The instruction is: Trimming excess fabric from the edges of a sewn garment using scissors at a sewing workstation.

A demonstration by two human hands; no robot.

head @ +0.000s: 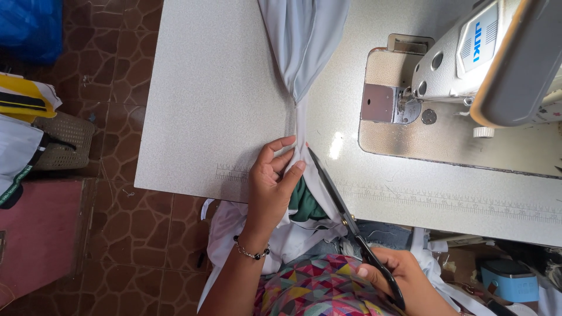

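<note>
— What does each hand have hold of?

— The right hand (398, 272), nearest the body, is closed through the handles of a pair of black scissors (345, 213). The blades run up and away from it, and their tip lies just beside the fingers of the left hand (270, 184). That hand is pinched shut on a narrow bunched strip of white cloth (301, 126), thumb on one side and fingers on the other, at the near edge of the bench (205, 99).

— And where does the cloth go from there?

— Beyond the left hand it runs across the bench and widens into loose folds. Below the hand it drops off the edge into the lap, over a bit of green fabric (305, 205).

— How would you do this cut well?

— I would keep the strip taut in the pinch, with the fingertips clear of the blade line, and slide the blade flat along the cloth so that it does not snag the folds underneath.

— Anything farther off?

— To the right, past the scissors, stands a white sewing machine (468, 58) on its plate.
</note>
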